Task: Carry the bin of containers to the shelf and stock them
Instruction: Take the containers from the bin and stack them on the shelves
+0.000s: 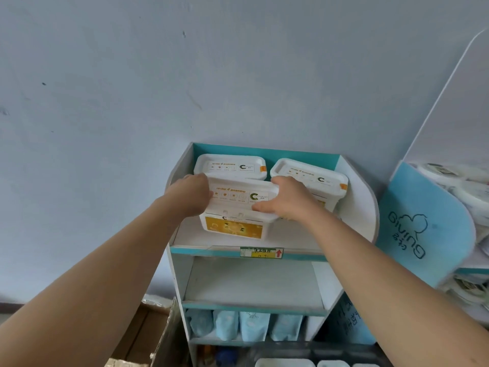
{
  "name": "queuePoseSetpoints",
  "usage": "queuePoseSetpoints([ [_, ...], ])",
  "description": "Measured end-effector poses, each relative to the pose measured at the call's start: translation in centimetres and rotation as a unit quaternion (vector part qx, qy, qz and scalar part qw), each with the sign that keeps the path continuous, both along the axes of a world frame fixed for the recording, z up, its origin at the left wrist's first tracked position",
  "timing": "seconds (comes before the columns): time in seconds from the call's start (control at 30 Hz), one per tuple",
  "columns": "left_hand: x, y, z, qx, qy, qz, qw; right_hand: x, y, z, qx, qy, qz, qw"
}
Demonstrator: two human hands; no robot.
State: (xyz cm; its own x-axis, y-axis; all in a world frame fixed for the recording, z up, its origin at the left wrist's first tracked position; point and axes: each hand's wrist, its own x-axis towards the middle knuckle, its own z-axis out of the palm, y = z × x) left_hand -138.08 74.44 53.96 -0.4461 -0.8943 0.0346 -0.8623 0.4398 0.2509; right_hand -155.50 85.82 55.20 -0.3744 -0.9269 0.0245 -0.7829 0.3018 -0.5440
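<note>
smooth white plastic containers [239, 197], matt painted shelf [357, 207], rough cardboard box [148, 337]

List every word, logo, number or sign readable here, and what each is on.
"GIVING": blue side panel on the right.
"C" logo and "4": lid of the front container; smaller print too small to read.
Red up arrow: shelf-edge tag; its handwriting is blurred.
Writing on the lower blue panel: unreadable.

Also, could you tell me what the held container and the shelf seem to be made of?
The container looks like moulded white plastic, slightly glossy: rounded corners, lipped lid. The shelf seems laminated board or foam board, matt white with teal edging: thin flat panels.
</note>
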Motion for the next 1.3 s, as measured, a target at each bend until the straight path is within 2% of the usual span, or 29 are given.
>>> queuePoseSetpoints([
  [0.2,-0.3,-1.8,-0.9,-0.020,-0.055,-0.014,0.998,0.4,-2.0,-1.3,0.030,-0.017,-0.014,0.999],
  [0.43,-0.8,-2.3,-1.7,-0.036,-0.065,-0.001,0.997,0.5,-2.6,-1.5,0.036,-0.013,-0.016,0.999],
  [0.57,-1.0,-1.6,-1.9,-0.093,-0.098,-0.003,0.991,0.6,-2.1,-1.8,0.016,-0.004,-0.004,1.000],
  [0.67,-1.2,-0.5,-1.3,-0.163,-0.091,-0.017,0.982,0.3,-1.1,-1.8,-0.008,0.049,-0.008,0.999],
  [0.8,-2.0,2.5,-0.1,-0.206,-0.053,-0.048,0.976,-0.5,0.9,-1.7,-0.026,0.139,-0.022,0.990],
  [1.03,-4.2,10.7,-0.9,-0.227,-0.024,-0.119,0.966,-1.7,8.0,-3.7,-0.065,0.213,-0.019,0.975],
  [1.3,-5.4,19.8,-8.0,-0.165,-0.032,-0.181,0.969,-3.1,17.9,-10.3,-0.036,0.206,-0.011,0.978],
])
